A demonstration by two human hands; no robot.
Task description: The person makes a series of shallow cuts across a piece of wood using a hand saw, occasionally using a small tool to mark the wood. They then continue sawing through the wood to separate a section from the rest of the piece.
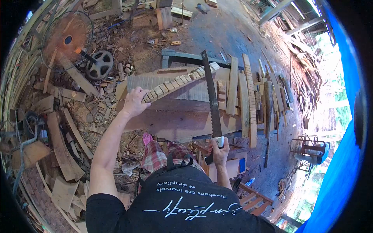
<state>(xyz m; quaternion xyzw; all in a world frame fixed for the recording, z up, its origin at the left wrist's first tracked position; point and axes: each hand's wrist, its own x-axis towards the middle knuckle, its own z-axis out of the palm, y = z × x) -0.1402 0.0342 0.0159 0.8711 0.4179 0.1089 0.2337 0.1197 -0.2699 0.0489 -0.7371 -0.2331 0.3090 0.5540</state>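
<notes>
My left hand [135, 101] is closed around the near left end of a long wooden strip [173, 84], which has a row of crosswise cuts along it. The strip slants up to the right over the workbench [171, 110]. In my right hand [220, 152] is the handle of a hand saw [213, 103]. Its long toothed blade points away from me and overlaps the strip near the far end in this view. Both hands are apart, one at each side of my body.
Several wooden boards [243, 97] lie side by side at the bench's right, one with crosswise marks. A fan [68, 40] with a round guard and a spoked wheel [99, 65] stand at the left among wood scraps. A blue tarp [337, 174] hangs at the far right.
</notes>
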